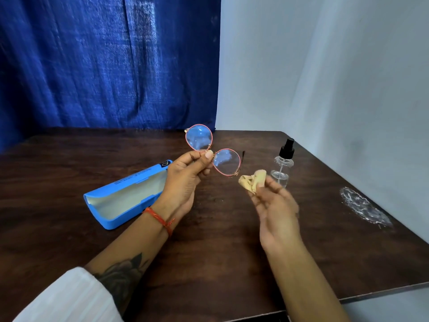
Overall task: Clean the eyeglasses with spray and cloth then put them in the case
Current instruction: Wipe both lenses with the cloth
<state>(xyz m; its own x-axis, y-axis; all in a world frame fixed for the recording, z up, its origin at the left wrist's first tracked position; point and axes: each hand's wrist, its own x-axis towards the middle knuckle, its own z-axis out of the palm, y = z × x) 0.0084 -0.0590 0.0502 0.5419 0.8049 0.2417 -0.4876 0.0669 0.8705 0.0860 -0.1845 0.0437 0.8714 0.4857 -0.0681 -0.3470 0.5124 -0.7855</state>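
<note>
Round eyeglasses (226,161) with a pink-red rim are held up over the table, pinched at the bridge by my left hand (185,175). My right hand (271,201) holds a crumpled beige cloth (251,181) just below and to the right of the right-hand lens, apart from it. A clear spray bottle (282,165) with a black pump top stands upright behind the cloth. The blue glasses case (125,196) lies open on the table to the left, its pale lining showing and nothing inside.
The dark wooden table (209,252) ends at the right and front edges. A whitish smear (364,209) marks the table's right side. A blue curtain (104,61) hangs behind and a pale wall is at the right.
</note>
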